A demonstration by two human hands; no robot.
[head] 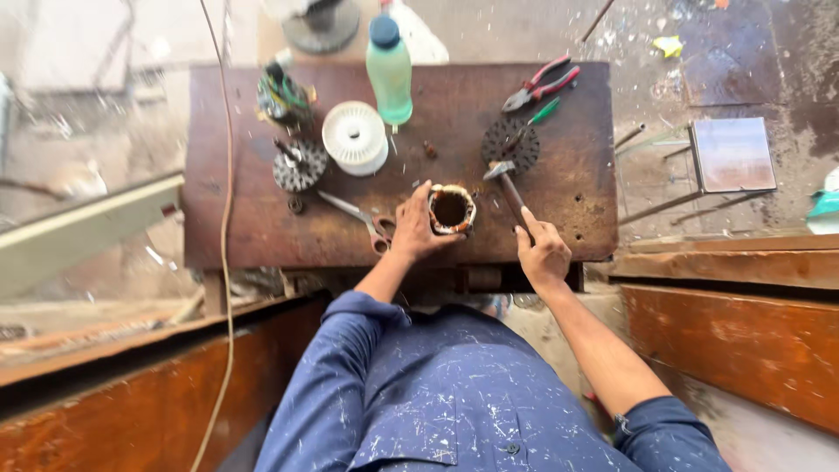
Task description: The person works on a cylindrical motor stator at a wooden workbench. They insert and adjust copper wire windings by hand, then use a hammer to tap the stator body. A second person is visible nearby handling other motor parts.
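My left hand [413,229] grips the side of a round motor stator with copper windings [452,209], standing on a brown wooden workbench [262,227]. My right hand [542,251] rests near the bench's front edge, its fingers on the handle of a hammer [508,181] whose head lies beside the stator. Scissors [358,216] lie just left of my left hand.
On the bench stand a green bottle [390,70], a white ribbed spool [354,136], two dark round toothed parts [299,164] [510,143], red pliers [540,84] and a green screwdriver [540,114]. A small stool [732,155] stands to the right. A cable [229,201] hangs at left.
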